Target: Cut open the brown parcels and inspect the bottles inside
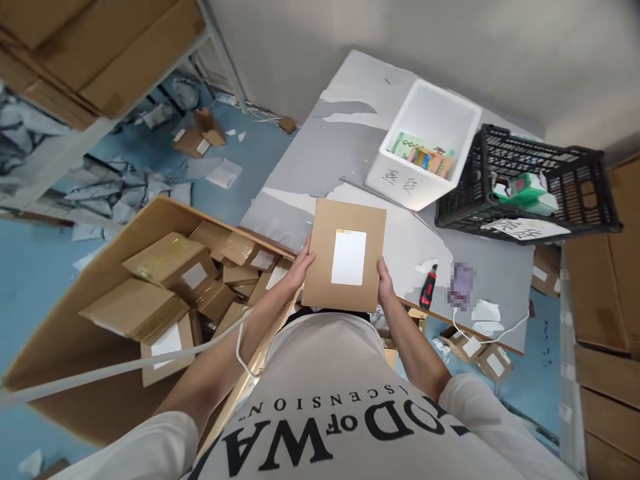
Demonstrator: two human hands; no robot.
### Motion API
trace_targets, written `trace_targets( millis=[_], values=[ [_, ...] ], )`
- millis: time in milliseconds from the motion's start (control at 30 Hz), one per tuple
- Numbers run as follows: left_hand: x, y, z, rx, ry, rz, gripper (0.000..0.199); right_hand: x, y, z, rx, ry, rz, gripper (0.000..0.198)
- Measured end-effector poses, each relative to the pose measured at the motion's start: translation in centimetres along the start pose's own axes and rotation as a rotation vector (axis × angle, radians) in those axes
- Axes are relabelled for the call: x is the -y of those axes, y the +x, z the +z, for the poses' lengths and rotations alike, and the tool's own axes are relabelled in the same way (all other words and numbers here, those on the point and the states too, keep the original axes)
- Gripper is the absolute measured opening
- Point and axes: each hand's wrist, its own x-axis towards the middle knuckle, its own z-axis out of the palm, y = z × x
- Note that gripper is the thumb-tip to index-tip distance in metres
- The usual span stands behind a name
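Between my two hands is a flat brown cardboard box with a white label on its upper face. My left hand grips its left edge, thumb on top and the other fingers out of sight beneath. On the opposite edge my right hand is closed the same way, lower down. The box is close in front of my body, over the near edge of the grey table. A red and black box cutter lies on the table to the right of my right hand.
At left a large open carton holds several taped boxes. On the table stand a white foam bin with packets inside and a black plastic crate with a green-and-white box. Shelving and stacked cartons flank the table. A white cable crosses my left arm.
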Motion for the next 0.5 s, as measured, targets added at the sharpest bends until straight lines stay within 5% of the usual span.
trace_targets(
  millis=[267, 500],
  values=[
    [2.0, 11.0, 8.4, 0.216, 0.108, -0.002, 0.071, 1.6, 2.9, -9.6, -0.147, 0.052, -0.06, 0.064],
    [4.2, 15.6, 11.2, 0.22, 0.171, -0.044, 0.061, 2.3, 5.5, -12.9, -0.175, 0.024, 0.007, 0.073]
  ],
)
